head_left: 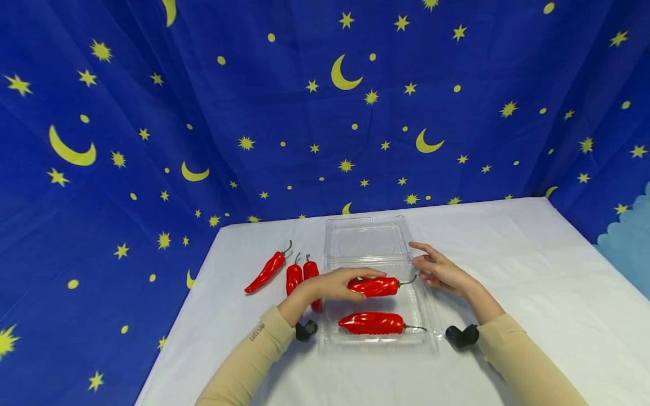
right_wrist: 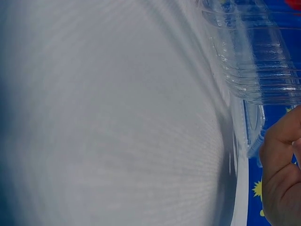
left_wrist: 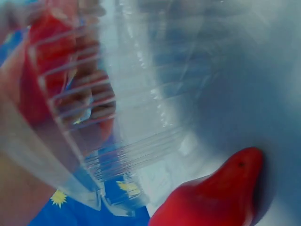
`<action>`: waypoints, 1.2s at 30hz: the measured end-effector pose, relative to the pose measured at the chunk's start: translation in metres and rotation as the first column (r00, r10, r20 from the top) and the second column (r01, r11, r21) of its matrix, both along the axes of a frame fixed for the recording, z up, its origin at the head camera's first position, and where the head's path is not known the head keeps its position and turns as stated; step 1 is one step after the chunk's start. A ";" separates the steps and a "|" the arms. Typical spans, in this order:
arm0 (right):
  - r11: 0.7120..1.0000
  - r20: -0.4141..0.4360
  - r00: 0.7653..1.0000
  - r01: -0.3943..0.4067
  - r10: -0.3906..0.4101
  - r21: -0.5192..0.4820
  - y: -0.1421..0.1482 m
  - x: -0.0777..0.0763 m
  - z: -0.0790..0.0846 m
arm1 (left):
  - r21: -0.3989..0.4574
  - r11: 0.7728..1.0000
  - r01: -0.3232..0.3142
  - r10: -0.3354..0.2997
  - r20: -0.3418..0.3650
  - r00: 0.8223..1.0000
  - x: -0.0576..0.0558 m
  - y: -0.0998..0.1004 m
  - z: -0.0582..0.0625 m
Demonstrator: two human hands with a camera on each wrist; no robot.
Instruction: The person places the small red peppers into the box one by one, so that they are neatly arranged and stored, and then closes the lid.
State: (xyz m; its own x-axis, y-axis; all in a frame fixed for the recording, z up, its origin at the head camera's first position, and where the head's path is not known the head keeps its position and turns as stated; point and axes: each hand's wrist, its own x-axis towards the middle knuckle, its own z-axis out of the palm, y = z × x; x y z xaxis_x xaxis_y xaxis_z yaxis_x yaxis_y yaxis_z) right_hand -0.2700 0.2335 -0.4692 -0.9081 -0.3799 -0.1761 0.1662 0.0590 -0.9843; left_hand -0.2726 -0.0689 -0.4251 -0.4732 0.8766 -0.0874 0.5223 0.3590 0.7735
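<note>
Red peppers number five: three on the single worktop, towards nine o'clock from the clear container, and two within or just over it. There is one container with one lid at twelve o'clock, one left hand, one right hand, two beige sleeves and two black pieces.

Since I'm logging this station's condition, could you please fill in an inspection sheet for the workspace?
Surface: white-covered table.
Job's things: open clear plastic clamshell; one red chili pepper inside, three more peppers left of the clamshell.
Clutter: nothing seen.
Hands: left hand grips a fifth pepper in or above the clamshell; right hand near its right edge, contact unclear.
Cables: nothing seen.
Surroundings: blue curtain with yellow moons and stars.
</note>
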 end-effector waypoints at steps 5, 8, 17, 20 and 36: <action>1.000 0.001 1.000 0.002 -0.002 0.003 0.000 0.000 0.001 | -0.034 0.999 0.008 -0.007 0.030 1.000 0.003 0.001 -0.005; 1.000 0.000 1.000 0.000 0.000 0.000 0.000 0.000 0.001 | -0.077 0.997 -0.014 0.018 0.059 0.998 0.004 0.002 -0.005; 1.000 -0.006 1.000 -0.004 0.004 -0.007 0.000 0.000 0.001 | -0.180 0.983 -0.016 0.030 0.073 0.997 0.007 0.005 -0.008; 1.000 0.000 1.000 0.003 -0.003 -0.009 0.000 0.001 0.000 | -0.199 0.980 -0.014 0.027 0.060 0.998 0.008 0.005 -0.008; 1.000 -0.002 1.000 0.000 0.000 0.009 0.000 0.000 -0.002 | -0.269 0.963 -0.022 0.028 0.018 0.999 0.011 0.008 -0.011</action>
